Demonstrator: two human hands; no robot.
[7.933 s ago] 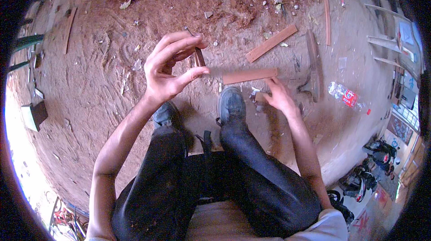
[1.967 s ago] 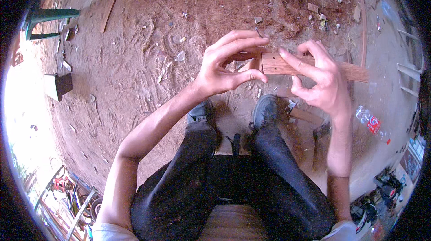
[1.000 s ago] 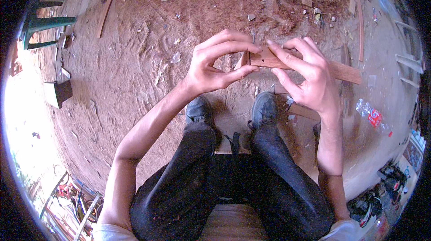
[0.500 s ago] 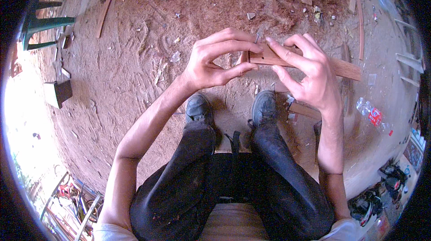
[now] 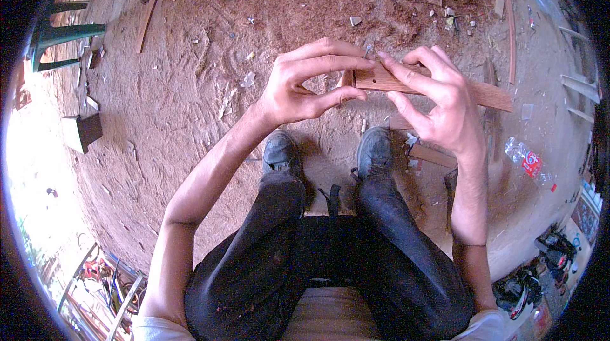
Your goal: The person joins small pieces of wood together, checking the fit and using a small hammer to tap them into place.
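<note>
Above my shoes I hold a brown wooden strip (image 5: 491,96), slanting down slightly to the right. A small dark hole shows near its left end. A second short wooden piece (image 5: 346,79) shows at that end; how they join is hidden. My left hand (image 5: 305,80) curls round the left end, thumb at the lower edge and fingertips at the upper edge. My right hand (image 5: 441,96) grips the strip's middle between thumb and fingers. A small thin metal piece, like a nail or screw (image 5: 368,49), sticks up beside the left fingertips and the right index finger.
Sandy ground with sawdust and scraps surrounds my shoes (image 5: 375,153). A clear plastic bottle with a red label (image 5: 530,163) lies at right. Wooden offcuts (image 5: 432,155) lie by my right foot. At left are a dark box-shaped block (image 5: 82,133) and green chair legs (image 5: 70,35).
My left fingertips have shifted slightly up and right along the strip's upper edge, showing more of the hole. The strip and my right hand have barely moved.
</note>
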